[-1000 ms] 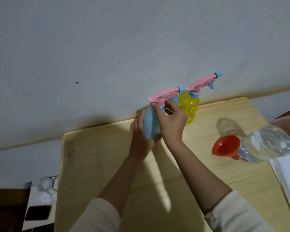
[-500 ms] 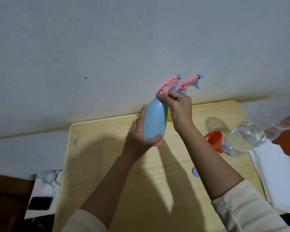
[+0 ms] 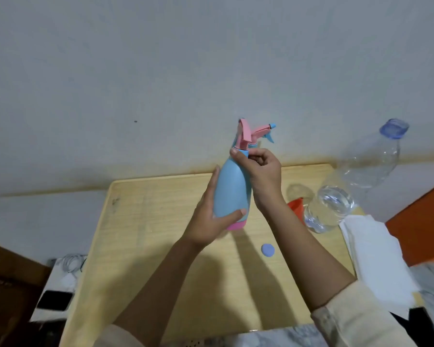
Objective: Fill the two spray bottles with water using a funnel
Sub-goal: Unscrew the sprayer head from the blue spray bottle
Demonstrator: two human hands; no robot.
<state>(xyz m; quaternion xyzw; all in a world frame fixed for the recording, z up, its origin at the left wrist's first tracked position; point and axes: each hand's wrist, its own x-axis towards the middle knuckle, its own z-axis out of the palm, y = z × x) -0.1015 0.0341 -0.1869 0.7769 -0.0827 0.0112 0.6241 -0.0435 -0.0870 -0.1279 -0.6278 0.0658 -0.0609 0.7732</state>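
Blue bottle (image 3: 232,194) stands upright over the worktop (image 3: 140,221), top up, with the left grip (image 3: 208,221) curled round its low part and the right grip (image 3: 263,174), nearer the top, pinching the neck ring (image 3: 244,154) under the pink head (image 3: 244,134), likely to twist it off.

Nothing written, no brand, number or sign, can be read anywhere here. The blue spray bottle (image 3: 232,194) shows a plain coloured face with no legible label. The clear water bottle (image 3: 336,204) just to its right looks like bare transparent plastic, and the dark flat thing (image 3: 54,300) low and far to its left is too blurred to show any marking.
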